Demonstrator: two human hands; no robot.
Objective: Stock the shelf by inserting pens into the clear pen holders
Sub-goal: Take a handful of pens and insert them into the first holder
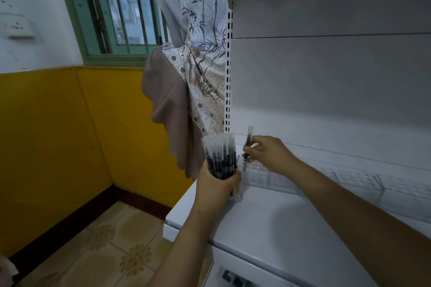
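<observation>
We hold one pen [248, 144] upright, pinched in the fingers of our right hand [268, 155], its lower end just above the left end of the clear pen holders [258, 173] at the back of the white shelf [268, 221]. The step in hand looks like seating this pen; next it needs lining up over a slot and pushing straight down. The pen is slim, dark-bodied, with a clear cap. Our left hand [215, 185] grips the bundle of pens [220, 156], fingers wrapped round it, beside a patterned curtain [205, 53].
</observation>
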